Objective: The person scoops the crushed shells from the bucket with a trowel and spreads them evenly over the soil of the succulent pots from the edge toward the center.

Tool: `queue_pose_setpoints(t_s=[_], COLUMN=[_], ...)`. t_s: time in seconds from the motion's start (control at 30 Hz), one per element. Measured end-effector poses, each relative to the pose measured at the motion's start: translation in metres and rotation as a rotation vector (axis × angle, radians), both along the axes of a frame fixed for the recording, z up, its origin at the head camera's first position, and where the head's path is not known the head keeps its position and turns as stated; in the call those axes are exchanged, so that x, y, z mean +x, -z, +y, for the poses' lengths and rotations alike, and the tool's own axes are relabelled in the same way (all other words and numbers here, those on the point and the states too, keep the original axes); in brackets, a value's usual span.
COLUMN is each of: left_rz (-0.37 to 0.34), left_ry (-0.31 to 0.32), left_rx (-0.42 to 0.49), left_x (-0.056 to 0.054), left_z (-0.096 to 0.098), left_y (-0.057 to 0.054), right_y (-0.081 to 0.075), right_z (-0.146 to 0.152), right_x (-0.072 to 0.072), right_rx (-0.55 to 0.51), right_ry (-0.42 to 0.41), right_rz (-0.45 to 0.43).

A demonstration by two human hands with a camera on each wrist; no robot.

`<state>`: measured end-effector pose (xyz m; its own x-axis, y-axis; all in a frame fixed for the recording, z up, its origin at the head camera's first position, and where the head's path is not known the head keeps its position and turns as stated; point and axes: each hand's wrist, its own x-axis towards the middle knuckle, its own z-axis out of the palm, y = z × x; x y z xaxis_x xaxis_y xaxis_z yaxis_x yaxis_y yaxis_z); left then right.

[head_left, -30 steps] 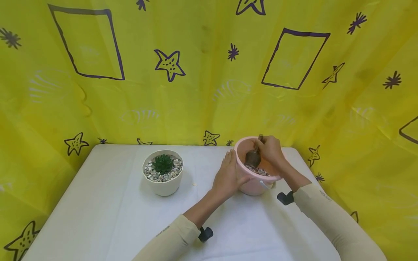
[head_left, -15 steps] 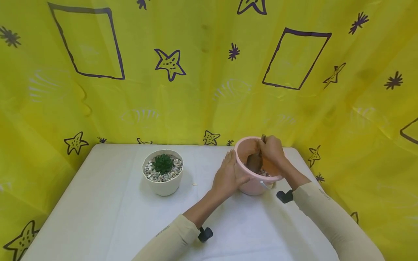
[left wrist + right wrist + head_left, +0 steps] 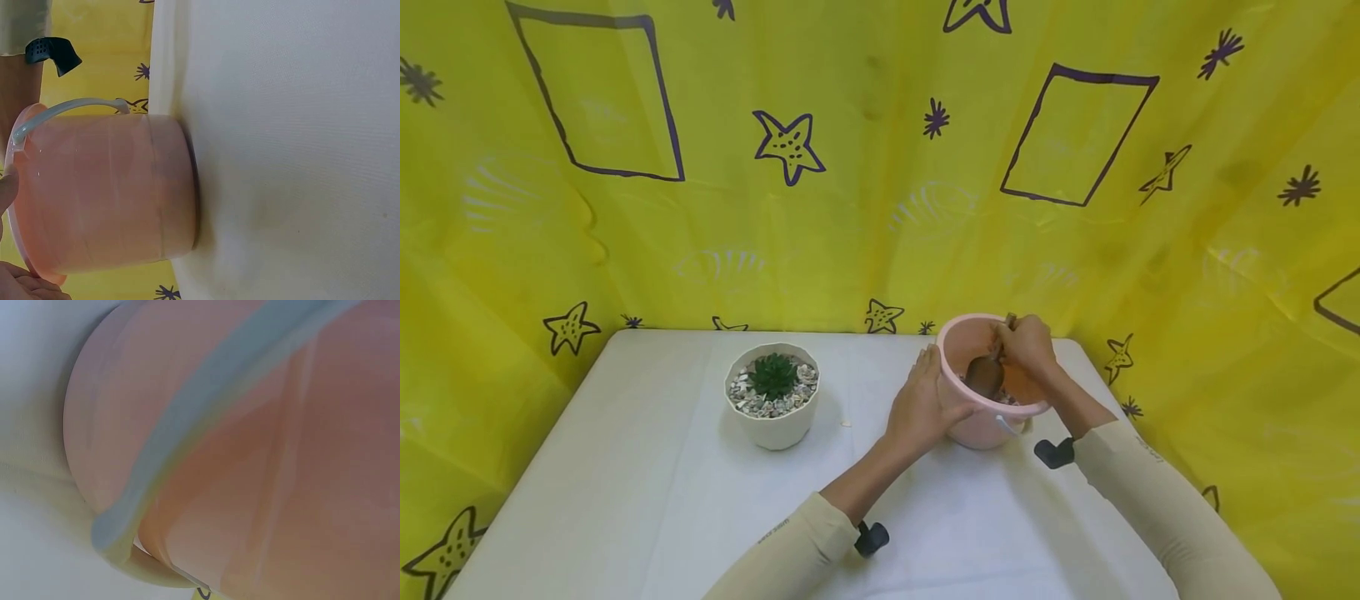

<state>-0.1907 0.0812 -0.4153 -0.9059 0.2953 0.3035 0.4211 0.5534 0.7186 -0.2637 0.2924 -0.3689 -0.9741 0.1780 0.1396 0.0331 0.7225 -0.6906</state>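
A pink bucket (image 3: 977, 429) stands upright on the table, with small stones (image 3: 1009, 400) visible at its bottom. My left hand (image 3: 919, 408) lies against the bucket's left side, fingers straight along the wall just under the rim and thumb across the front. Inside the bucket is a small dark scoop (image 3: 984, 377), its handle tilted up to the right. My right hand (image 3: 1028, 346) reaches over the rim and grips that handle. The blade's tip is down at the stones. In the right wrist view the bucket's wall (image 3: 206, 537) and pale handle (image 3: 181, 419) hide the right hand.
To the left on the white table (image 3: 625, 492) stands a cream pot (image 3: 775, 432) with a green succulent (image 3: 773, 377) among pebbles. A tiny pale chip (image 3: 846, 424) lies between pot and bucket. A yellow patterned curtain (image 3: 850, 225) hangs behind the table.
The scoop has gone lower into the bucket, and its handle now leans further right. My right hand has shifted slightly right; the left hand stays on the bucket.
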Motion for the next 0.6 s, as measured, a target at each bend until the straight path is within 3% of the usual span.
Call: queue_pose_setpoints(t_s=[0.23, 0.6], left_rz=[-0.024, 0.005], left_ry=[-0.002, 0.008], left_rx=[0.041, 0.016], left_x=[0.0014, 0.0007], left_z=[0.0000, -0.0031], left_y=[0.0031, 0.0008], right_y=[0.0014, -0.0057], right_z=[-0.0018, -0.0068], right_x=[0.0042, 0.0048], right_rx=[0.030, 0.041], right_ry=[0.022, -0.110], right_rz=[0.012, -0.024])
